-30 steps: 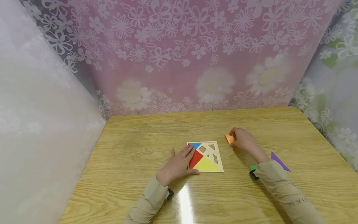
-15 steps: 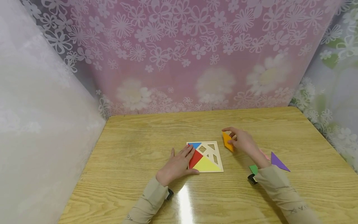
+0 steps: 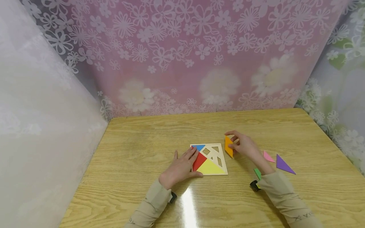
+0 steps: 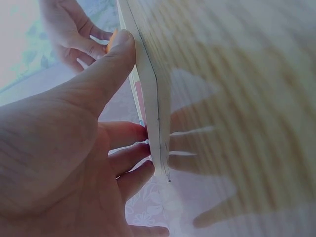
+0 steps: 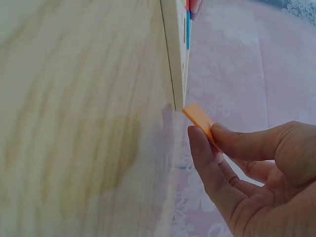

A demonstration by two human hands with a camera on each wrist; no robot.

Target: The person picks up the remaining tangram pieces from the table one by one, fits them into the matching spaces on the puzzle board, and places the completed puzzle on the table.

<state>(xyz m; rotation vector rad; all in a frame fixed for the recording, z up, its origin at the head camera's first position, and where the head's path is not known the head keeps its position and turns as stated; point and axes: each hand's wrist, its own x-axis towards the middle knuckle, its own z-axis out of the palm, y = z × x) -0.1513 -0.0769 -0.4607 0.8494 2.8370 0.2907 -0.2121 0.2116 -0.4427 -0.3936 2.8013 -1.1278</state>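
A square wooden puzzle tray [image 3: 210, 152] lies on the table with a blue triangle [image 3: 199, 148], a red triangle [image 3: 200, 161] and a yellow triangle [image 3: 211, 168] set in it. My left hand [image 3: 180, 167] rests on the tray's left side, fingers spread over the red and blue pieces, thumb along the near edge. Just right of the tray, my right hand [image 3: 245, 146] pinches an orange tangram piece [image 3: 228, 146], tilted up on edge. In the right wrist view the thumb and fingers of that hand [image 5: 266, 168] grip the orange piece [image 5: 202, 123] close to the tray's corner [image 5: 177, 94].
Right of the right forearm lie a pink triangle [image 3: 268, 156] and a purple triangle [image 3: 284, 164]. A green piece [image 3: 258, 173] is partly hidden by the right sleeve. The wooden table [image 3: 148, 136] meets a pink floral curtain [image 3: 176, 63] at the back.
My right hand has turned the orange piece upright and brought it left towards the tray. The pink triangle has come into view from behind the arm. My left hand has stayed put.
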